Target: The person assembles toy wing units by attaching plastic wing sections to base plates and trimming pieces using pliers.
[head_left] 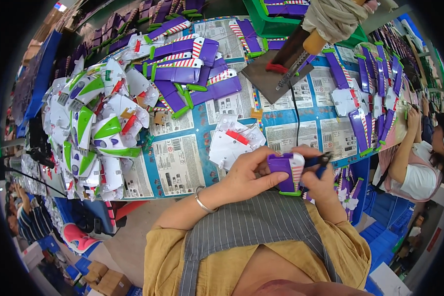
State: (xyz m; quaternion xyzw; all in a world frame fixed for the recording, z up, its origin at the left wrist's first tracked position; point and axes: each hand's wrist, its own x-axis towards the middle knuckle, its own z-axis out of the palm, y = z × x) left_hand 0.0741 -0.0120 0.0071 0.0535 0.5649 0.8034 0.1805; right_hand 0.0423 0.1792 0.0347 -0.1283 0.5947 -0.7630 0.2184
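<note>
Head view: my left hand (244,175) is closed around a purple toy wing piece (282,170) with red-white striped end and green tip, held just over the near tabletop (182,167) edge, centre-right of frame. My right hand (320,182) is clamped on small dark-handled cutters (318,160), jaws at the piece's upper right edge. Looks like trimming; this piece is mid-cut, not finished as far as I can judge.

White backing piece (232,143) with a red part lies just above my hands. Heap of white-and-green parts (96,133) at left, pile of purple wings (187,64) upper centre, more purple pieces (370,98) laid out at right. Can't tell which piles are trimmed and which aren't. Judging by volume, plenty left.

Soldering-type tool (293,66) on a dark plate, upper centre, untouched. Another person (414,167) works at far right.
</note>
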